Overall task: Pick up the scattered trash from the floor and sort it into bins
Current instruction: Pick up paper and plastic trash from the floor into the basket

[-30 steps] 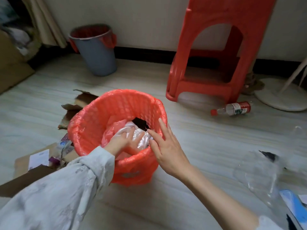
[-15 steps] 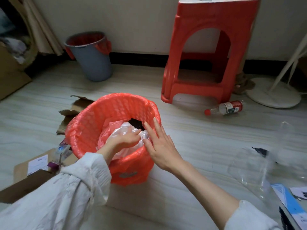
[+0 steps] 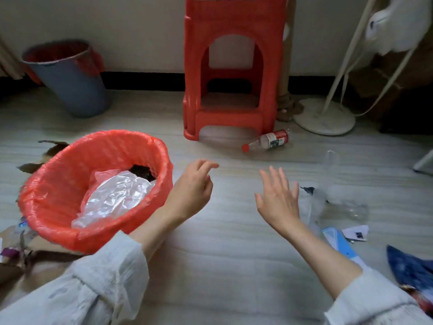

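Looking down, we see our left hand [image 3: 191, 191] loosely curled and our right hand [image 3: 278, 199] spread flat, both holding nothing above the floor [image 3: 234, 254], with the shiny plastic bag [image 3: 114, 198] inside the red bin [image 3: 54, 184].

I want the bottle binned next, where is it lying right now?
In the head view the bottle lies on its side on the floor, right of centre, just by the red stool's front right foot.

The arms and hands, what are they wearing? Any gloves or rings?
Both arms wear loose, pale grey-white crinkled sleeves, pushed up so the forearms are bare. The left hand and right hand are bare too: no gloves, rings or watch show.
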{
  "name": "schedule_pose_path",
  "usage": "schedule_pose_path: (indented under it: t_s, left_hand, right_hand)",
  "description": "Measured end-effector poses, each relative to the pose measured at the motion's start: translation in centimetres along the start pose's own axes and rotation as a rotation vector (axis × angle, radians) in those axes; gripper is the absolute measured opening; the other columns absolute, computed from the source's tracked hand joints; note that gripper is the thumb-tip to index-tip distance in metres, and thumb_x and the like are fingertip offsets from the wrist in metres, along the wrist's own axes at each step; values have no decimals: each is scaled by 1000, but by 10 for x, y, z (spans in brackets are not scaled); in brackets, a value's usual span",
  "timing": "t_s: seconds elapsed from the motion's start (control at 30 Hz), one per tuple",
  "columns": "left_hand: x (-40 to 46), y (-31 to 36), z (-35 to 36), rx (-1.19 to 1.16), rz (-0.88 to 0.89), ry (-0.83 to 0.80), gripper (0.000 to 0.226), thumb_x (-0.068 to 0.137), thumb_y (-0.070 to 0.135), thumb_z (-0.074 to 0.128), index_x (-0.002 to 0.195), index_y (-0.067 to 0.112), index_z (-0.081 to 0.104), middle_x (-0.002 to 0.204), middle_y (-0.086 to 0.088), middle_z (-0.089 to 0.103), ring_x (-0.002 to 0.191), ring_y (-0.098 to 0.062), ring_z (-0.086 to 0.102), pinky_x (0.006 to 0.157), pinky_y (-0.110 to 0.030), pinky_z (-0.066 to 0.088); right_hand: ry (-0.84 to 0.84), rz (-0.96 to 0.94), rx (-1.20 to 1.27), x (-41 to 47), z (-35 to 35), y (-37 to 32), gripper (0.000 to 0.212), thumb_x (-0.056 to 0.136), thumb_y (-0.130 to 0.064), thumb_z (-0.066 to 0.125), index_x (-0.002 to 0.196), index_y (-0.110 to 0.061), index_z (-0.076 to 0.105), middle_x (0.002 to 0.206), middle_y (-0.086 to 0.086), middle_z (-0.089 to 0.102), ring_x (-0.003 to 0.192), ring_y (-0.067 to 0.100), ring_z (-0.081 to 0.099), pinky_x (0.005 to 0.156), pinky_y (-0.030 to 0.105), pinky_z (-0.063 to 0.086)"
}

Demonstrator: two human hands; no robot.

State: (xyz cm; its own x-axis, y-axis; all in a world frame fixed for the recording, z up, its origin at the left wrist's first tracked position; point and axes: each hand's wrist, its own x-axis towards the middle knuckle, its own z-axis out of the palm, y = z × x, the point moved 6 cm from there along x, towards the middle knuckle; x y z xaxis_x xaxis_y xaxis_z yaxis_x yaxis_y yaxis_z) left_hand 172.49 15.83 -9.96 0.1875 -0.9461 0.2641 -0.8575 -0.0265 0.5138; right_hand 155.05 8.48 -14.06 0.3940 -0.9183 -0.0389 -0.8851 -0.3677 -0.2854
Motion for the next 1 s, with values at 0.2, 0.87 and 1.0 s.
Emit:
schedule_pose_path:
  t_s: [0.2, 0.87, 1.0]
  left_hand:
    - [-58, -14, 141, 15, -198, -489, 47, 94, 16, 41, 140, 20, 34, 155, -6, 12, 141, -23, 18, 111, -35, 26]
    - [-129, -13, 197, 201, -43, -655, 72, 85, 51, 14, 143, 12, 30, 154, -14, 17, 143, -27, 17, 114, -39, 18]
    - [-164, -33, 199, 215, -77, -761, 102, 66, 75, 9, 148, 16, 6, 155, -11, -10, 144, -26, -8, 115, -35, 0]
  right_hand:
    - [-13, 397, -32, -11, 18, 116, 92, 85, -45, 59, 148, -15, -1, 157, 10, -3, 144, 29, 0, 109, 60, 13]
    - [-809, -370, -57, -153, 152, 35, 57, 92, -54, 36, 133, -17, 46, 154, 2, 19, 142, 20, 15, 113, 44, 21]
    - [-649, -291, 188, -171, 141, 43, 57, 91, -53, 30, 119, -15, 62, 147, 4, 37, 134, 22, 35, 111, 32, 27]
